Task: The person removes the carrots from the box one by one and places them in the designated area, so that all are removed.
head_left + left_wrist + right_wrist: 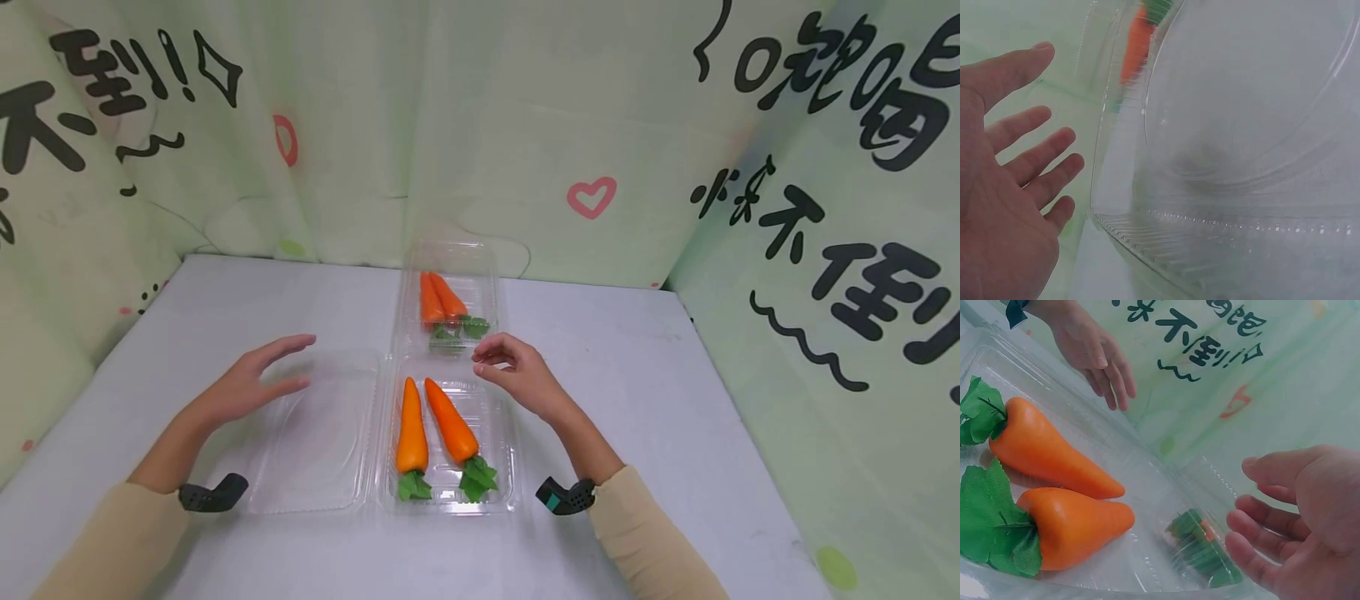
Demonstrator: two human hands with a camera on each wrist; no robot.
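A clear plastic box [513,467] lies open near the middle of the table, its lid [322,458] folded flat to the left. Two orange carrots with green leafy tops lie in the base, the left carrot [412,429] and the right carrot [452,421], tips pointing away from me. My left hand [247,379] hovers over the lid's far left corner, fingers extended and thumb spread, holding nothing. At the base's far right corner is my right hand [521,379], its fingers loosely bent; the right wrist view shows nothing between the fingers [1266,515] and thumb.
Behind the open box stands another clear plastic box [483,279] with two carrots [442,300] inside, their leaves toward me. A white cloth covers the table [615,358]. Pale green curtains [495,108] with black lettering hang along the back and sides.
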